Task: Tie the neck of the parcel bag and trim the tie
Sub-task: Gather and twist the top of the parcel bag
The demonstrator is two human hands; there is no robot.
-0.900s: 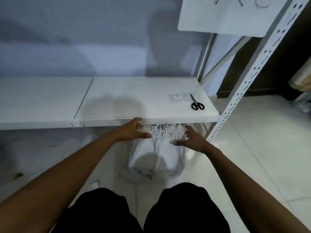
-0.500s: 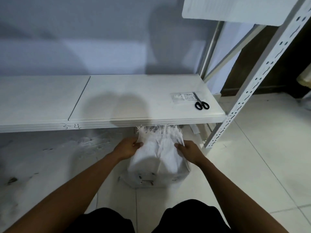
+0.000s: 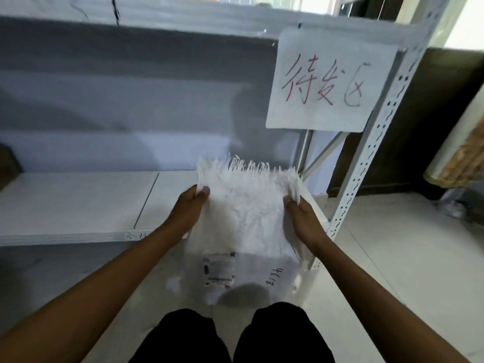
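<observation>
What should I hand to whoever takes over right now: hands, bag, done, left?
Left hand: gripping the bag's frayed top at its left corner.
Right hand: gripping the right corner.
Parcel bag: white woven sack held up in front of the shelf, mouth spread flat, label facing the camera.
Done: bag taken by both top corners.
Left: gather the neck, tie it, trim the tie. No tie or scissors in view now.
</observation>
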